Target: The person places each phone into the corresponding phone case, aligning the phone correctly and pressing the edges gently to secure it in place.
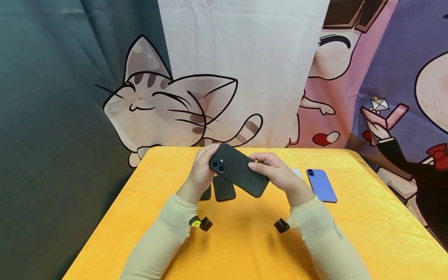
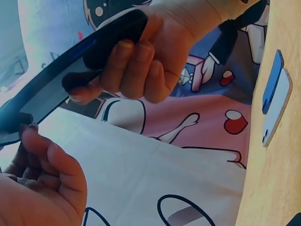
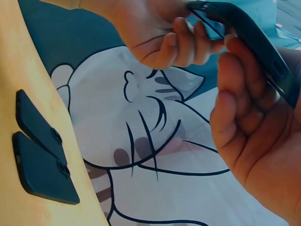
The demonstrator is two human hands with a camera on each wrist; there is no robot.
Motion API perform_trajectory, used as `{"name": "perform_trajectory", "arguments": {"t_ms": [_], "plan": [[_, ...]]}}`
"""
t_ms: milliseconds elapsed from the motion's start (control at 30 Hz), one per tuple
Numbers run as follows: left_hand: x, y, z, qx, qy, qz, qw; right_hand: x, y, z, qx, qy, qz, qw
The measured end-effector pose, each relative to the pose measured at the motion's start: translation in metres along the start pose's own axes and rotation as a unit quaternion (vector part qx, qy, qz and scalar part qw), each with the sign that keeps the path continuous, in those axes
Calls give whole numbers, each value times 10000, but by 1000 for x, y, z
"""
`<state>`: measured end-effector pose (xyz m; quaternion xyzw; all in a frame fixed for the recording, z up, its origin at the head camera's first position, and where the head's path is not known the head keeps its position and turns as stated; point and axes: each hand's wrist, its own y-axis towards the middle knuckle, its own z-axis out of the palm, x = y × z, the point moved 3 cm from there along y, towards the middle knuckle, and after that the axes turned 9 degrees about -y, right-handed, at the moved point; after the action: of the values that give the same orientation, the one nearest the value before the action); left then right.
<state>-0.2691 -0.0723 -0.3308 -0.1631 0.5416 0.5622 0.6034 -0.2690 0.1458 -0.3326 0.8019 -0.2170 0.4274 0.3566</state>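
Observation:
A dark phone-shaped piece with a matte black back [image 1: 241,171] and two camera lenses is held up above the table, tilted down to the right. My left hand [image 1: 200,175] grips its upper left end near the lenses. At the lower right end, my right hand [image 1: 276,173] holds it with the thumb on the back and curled fingers behind. In the left wrist view its glossy underside [image 2: 47,94] shows, with a bluish strip along the edge. A thin gap appears at one end in the right wrist view; whether a case is separating from a phone, I cannot tell.
Two black phone-shaped pieces [image 3: 42,172] with camera rings lie on the yellow tabletop [image 1: 238,241], behind and left. Back right lie a blue phone [image 1: 322,186] and a white one [image 2: 278,108], partly hidden by my right hand. A printed cartoon curtain [image 1: 245,46] hangs behind.

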Motion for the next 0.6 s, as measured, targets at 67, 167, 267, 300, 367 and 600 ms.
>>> {"name": "perform_trajectory", "arguments": {"t_ms": [67,167,267,300,367,600], "plan": [[1,0,2,26,-4,-18,10000,0,0,1,-269,107,-59,9996],[3,-1,7,174,76,-4,9998,0,1,1,-817,333,-178,9959],[5,-2,13,229,326,107,9991,1,2,2,-1365,571,-274,9886],[6,-2,14,204,455,149,9986,1,3,2,-1528,617,-261,9860],[8,-3,17,100,715,202,9972,1,4,2,-1775,675,-167,9817],[14,-6,21,-396,1088,100,9932,4,6,8,-2055,593,268,9765]]}}
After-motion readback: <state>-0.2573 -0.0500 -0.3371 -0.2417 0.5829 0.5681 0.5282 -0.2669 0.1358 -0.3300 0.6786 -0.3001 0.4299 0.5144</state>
